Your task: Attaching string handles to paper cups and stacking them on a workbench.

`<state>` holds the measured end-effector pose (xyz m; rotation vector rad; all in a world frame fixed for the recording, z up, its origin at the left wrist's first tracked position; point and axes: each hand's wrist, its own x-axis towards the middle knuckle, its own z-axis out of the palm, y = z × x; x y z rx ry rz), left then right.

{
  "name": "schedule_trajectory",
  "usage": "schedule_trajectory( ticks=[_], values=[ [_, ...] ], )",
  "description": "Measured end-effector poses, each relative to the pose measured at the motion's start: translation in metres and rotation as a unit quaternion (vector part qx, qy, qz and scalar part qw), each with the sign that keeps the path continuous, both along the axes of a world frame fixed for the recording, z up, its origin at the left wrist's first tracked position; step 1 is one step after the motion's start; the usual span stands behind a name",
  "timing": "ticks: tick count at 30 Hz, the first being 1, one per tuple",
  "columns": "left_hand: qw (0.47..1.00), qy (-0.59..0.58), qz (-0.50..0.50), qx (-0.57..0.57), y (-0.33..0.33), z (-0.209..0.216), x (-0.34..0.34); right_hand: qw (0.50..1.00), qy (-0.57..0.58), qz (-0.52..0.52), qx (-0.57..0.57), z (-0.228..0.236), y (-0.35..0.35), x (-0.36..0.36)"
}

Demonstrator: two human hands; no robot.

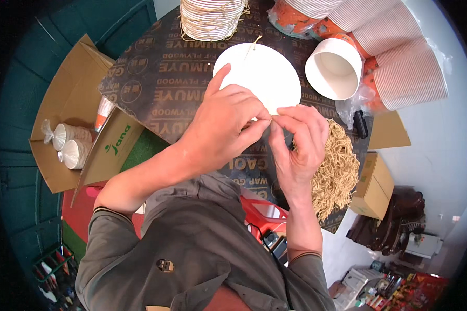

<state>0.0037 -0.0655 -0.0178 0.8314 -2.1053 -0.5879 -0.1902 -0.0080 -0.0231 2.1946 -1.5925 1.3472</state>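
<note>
A white round paper lid (272, 72) lies on the dark plywood tabletop, with a short tan cord (254, 45) coming through a hole near its far edge. At the lid's near edge, the fingertips of my left hand (225, 122) and my right hand (301, 137) meet in a pinch. A thin bit of tan cord shows between them, mostly covered by the fingers. The left index finger is raised over the lid. Beside my right hand lies a heap of tan cords (337, 171). A tall stack of white lids with cords (213, 20) stands at the far side.
A white paper tub (333, 70) lies on its side at the right, by nested stacks of tubs (410, 78). A black object (360, 124) sits near the table's right edge. On the left is an open cardboard box (109, 150) with wrapped cups; another carton (373, 186) stands right.
</note>
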Motion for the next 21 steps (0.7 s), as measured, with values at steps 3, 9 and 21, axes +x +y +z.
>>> schedule_trajectory(
  ticks=[3, 9, 21],
  values=[
    [0.999, 0.000, 0.024, -0.032, 0.006, -0.002, -0.003, 1.000, 0.023, 0.002, -0.004, 0.004, 0.000, -0.002],
    [0.992, -0.023, 0.087, -0.094, 0.015, -0.007, -0.010, 0.994, 0.101, 0.039, 0.022, 0.023, -0.004, -0.012],
    [0.975, 0.022, 0.127, -0.180, 0.019, -0.030, -0.020, 0.978, 0.110, 0.136, 0.114, 0.045, -0.015, -0.030]
  ],
)
